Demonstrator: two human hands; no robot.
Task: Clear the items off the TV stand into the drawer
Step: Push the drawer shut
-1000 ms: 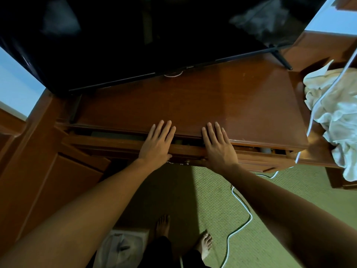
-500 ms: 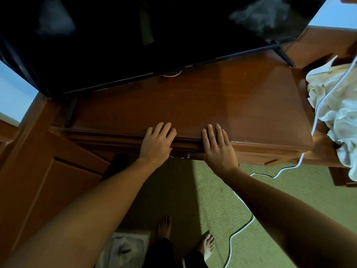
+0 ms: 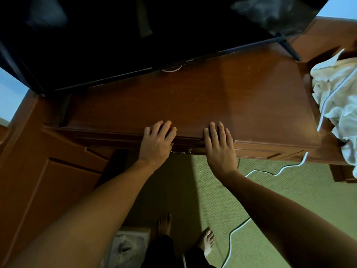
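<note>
The brown wooden TV stand fills the middle of the view, and its glossy top shows bare wood in front of the TV. The drawer under the front edge sits pushed in flush. My left hand lies flat against the drawer front, fingers bent over the top edge. Beside it, my right hand presses flat on the same front with fingers stretched out. Neither hand holds anything. A small metal handle shows between them.
A large black TV stands on the back of the stand on two feet. Crumpled white cloth lies at the right, with a white cable running down onto the green carpet. A wooden cabinet is at left. My bare feet are below.
The drawer, slightly open a second ago with a gap showing its inside, has been pushed shut by both hands. The hands moved forward with it.
</note>
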